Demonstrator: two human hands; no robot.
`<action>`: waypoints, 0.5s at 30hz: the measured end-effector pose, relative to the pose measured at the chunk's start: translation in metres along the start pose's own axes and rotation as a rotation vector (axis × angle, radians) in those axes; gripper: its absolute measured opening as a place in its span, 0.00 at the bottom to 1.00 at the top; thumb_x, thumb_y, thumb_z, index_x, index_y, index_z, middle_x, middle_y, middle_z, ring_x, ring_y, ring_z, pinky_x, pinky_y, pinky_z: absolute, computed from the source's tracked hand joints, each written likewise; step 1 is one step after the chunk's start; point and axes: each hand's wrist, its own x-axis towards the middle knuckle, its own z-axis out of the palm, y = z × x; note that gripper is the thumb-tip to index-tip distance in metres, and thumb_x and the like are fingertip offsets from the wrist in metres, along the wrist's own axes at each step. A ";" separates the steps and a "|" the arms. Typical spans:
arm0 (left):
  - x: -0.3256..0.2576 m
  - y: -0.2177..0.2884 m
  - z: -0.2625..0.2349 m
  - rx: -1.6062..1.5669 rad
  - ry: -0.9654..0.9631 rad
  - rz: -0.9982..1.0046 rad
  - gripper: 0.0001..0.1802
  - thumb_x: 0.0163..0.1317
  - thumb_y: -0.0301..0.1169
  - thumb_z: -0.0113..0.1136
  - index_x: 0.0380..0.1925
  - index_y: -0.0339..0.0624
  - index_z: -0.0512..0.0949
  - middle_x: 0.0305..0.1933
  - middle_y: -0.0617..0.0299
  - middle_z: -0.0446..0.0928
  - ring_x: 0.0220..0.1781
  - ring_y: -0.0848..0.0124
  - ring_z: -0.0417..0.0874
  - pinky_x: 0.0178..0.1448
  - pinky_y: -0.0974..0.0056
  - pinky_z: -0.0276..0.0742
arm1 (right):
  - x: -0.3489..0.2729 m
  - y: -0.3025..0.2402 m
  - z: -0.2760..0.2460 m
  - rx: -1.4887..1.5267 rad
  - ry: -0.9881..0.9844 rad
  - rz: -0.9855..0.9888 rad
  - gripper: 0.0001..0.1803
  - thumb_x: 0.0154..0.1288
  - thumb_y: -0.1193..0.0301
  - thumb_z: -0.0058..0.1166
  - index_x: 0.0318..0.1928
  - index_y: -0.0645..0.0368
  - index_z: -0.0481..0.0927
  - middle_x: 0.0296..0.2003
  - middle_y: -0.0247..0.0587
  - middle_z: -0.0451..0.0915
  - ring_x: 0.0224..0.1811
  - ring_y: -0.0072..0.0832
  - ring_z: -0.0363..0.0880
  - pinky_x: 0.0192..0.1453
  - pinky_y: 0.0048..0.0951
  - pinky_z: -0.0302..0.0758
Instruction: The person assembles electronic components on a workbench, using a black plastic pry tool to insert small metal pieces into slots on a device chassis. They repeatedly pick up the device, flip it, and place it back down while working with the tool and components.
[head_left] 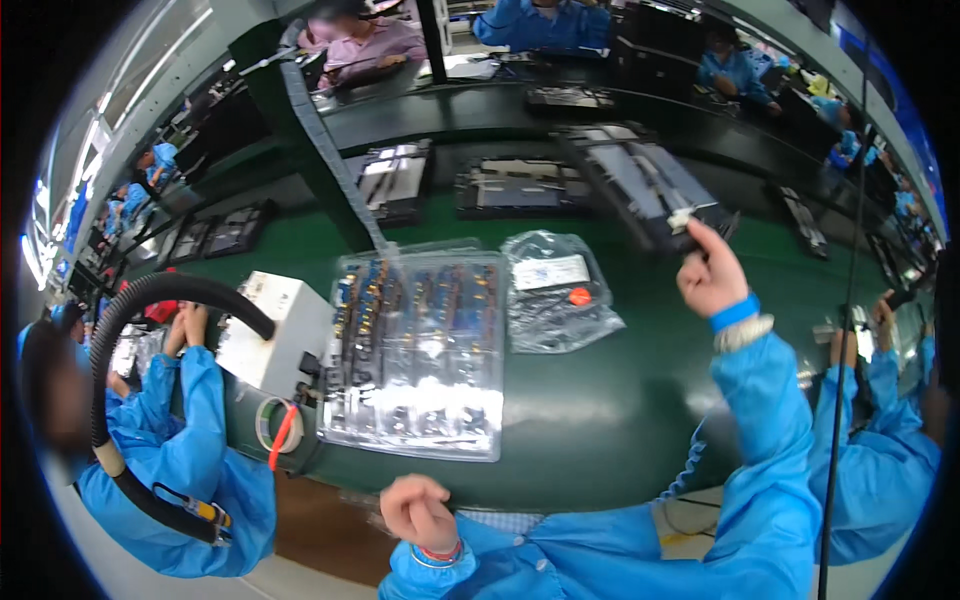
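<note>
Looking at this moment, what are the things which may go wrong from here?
The right hand meets the flat black device only at its near corner, so the device might slip or swing round.

The clear plastic bag lies between the device and the clear tray; it might get caught underneath.

The small circuit boards sit in that tray, and a passing sleeve might knock them.
</note>
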 end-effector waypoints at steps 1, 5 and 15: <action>0.006 0.010 0.020 -0.064 -0.029 -0.276 0.13 0.60 0.27 0.43 0.45 0.36 0.65 0.36 0.52 0.72 0.35 0.65 0.74 0.39 0.65 0.73 | -0.024 0.010 -0.008 0.009 -0.053 0.025 0.07 0.60 0.71 0.56 0.27 0.46 0.73 0.13 0.21 0.61 0.09 0.14 0.50 0.11 0.16 0.48; 0.029 0.021 0.118 -0.620 -0.333 -0.856 0.35 0.62 0.42 0.52 0.63 0.39 0.50 0.58 0.52 0.63 0.58 0.60 0.68 0.60 0.57 0.64 | -0.114 0.049 -0.043 -0.087 -0.165 0.022 0.07 0.63 0.70 0.51 0.41 0.55 0.75 0.28 0.26 0.76 0.14 0.12 0.57 0.15 0.14 0.52; 0.018 0.040 0.095 -0.542 -0.392 -0.966 0.32 0.52 0.24 0.53 0.59 0.31 0.58 0.52 0.55 0.71 0.53 0.69 0.73 0.58 0.65 0.67 | -0.196 0.083 -0.130 -0.184 -0.298 -0.164 0.44 0.59 0.35 0.38 0.58 0.64 0.62 0.31 0.35 0.75 0.10 0.12 0.53 0.14 0.16 0.50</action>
